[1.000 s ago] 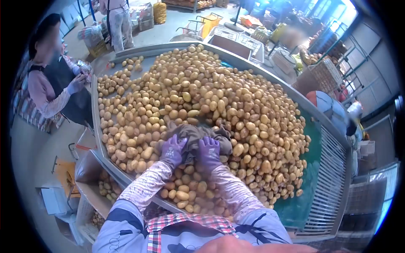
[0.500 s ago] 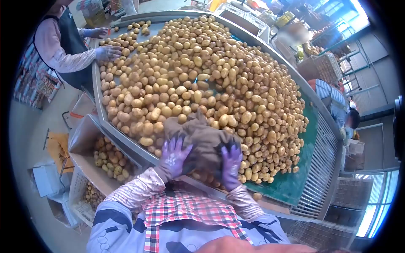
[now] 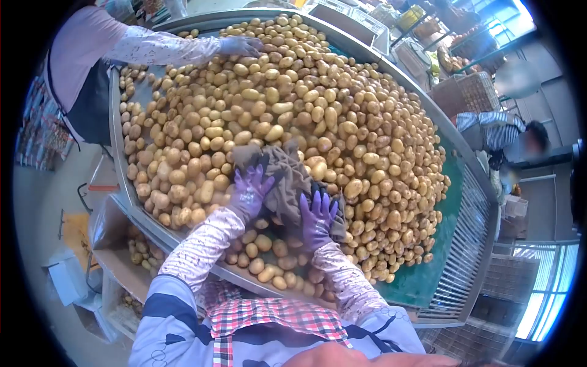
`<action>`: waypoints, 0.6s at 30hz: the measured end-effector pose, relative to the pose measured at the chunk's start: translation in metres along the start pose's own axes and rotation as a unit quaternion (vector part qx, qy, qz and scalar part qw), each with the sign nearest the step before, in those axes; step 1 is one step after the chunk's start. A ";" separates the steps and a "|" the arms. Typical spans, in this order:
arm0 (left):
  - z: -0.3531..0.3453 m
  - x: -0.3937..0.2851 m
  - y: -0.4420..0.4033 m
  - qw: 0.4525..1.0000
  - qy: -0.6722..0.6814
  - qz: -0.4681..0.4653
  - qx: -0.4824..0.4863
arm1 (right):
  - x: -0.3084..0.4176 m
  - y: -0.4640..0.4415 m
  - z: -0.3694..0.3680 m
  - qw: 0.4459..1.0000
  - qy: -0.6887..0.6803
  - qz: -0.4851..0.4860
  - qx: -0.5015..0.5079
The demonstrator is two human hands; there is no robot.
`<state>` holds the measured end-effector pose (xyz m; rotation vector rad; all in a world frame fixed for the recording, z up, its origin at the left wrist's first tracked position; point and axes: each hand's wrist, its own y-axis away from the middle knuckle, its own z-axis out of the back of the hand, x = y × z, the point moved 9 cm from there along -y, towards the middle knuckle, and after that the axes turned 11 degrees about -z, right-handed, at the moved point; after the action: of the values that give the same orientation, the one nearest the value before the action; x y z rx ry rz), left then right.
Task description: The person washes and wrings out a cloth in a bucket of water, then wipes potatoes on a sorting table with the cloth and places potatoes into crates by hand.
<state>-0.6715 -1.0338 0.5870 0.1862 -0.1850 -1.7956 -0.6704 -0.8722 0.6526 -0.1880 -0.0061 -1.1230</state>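
A crumpled grey-brown cloth [image 3: 286, 183] lies over the potatoes [image 3: 226, 131] near the front of the metal sorting table. My left hand [image 3: 249, 194], in a purple glove, presses on the cloth's left side with its fingers spread. On the cloth's right side rests my right hand [image 3: 318, 221], also gloved in purple, fingers apart and pointing away from me. Black material shows beside the fingers of both hands. Several loose potatoes sit between my forearms, by the table's near edge. My palms' undersides are hidden.
At the far left, a co-worker's gloved hand [image 3: 240, 46] reaches over the potatoes. A cardboard box [image 3: 122, 257] holding potatoes stands at the table's left front. Green belt [image 3: 437, 244] and a slatted metal grate [image 3: 461, 244] lie to the right. Another person [image 3: 498, 131] bends beyond the right edge.
Both my hands have moved forward with the cloth, which is bunched up more, baring potatoes near the table's front edge. The co-worker's arm has stretched rightward across the table.
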 end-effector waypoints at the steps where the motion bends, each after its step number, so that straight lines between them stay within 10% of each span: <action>1: 0.039 0.005 -0.004 0.999 0.051 -0.006 0.007 | 0.005 -0.014 0.005 1.000 -0.017 -0.006 0.001; 5: 0.043 0.050 -0.049 0.988 0.093 0.060 0.110 | 0.011 -0.075 -0.007 0.997 -0.040 -0.057 -0.036; 13: 0.073 0.063 -0.044 0.975 0.139 0.165 -0.059 | 0.003 -0.128 -0.020 0.994 -0.056 -0.045 -0.082; 18: 0.065 0.030 0.041 0.982 0.110 0.128 -0.084 | 0.009 -0.052 -0.042 0.994 -0.029 -0.071 0.074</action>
<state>-0.6539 -1.0703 0.6589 0.2285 0.0963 -1.5127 -0.7164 -0.9086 0.6202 -0.0876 -0.1563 -1.2533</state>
